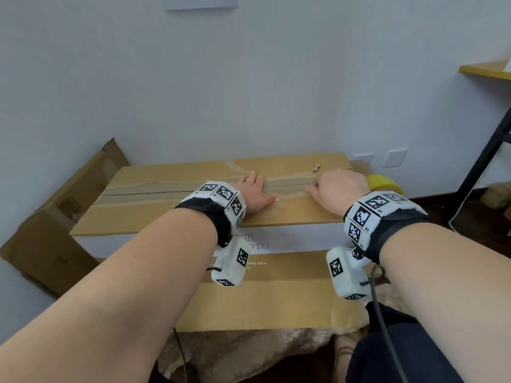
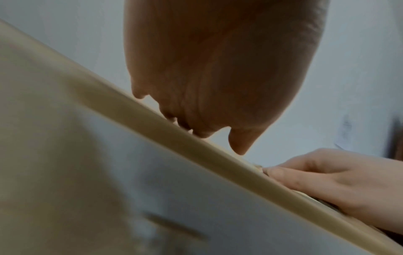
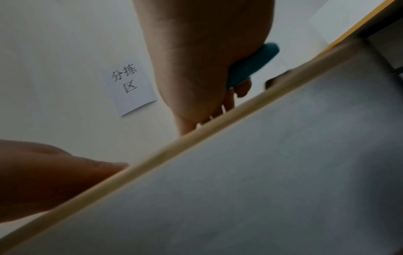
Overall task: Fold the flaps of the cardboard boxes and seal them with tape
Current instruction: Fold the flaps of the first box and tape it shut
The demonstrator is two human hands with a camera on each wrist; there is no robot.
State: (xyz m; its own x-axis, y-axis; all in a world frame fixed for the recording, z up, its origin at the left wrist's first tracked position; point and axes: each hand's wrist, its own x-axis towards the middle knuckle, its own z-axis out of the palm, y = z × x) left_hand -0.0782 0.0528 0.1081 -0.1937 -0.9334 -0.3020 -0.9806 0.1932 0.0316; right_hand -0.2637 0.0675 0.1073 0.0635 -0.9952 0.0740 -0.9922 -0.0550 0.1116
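Box (image 1: 210,208) is set against the wall, flaps folded shut | left hand (image 1: 253,193) is laid flat on the centre seam, fingers straight | right hand (image 1: 341,189) is curled round a blue-handled tool (image 3: 250,65) on the seam | even pressure along the seam is advised, flaps kept butted.

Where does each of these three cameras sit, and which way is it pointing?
Head: worn high, looking down at the cardboard box; both forearms, left hand and right hand show.
Left wrist: below the box's top edge, looking up the left hand; the right hand shows too.
Right wrist: likewise, up the right hand, which grips a blue object.
Shared: both hands, box.
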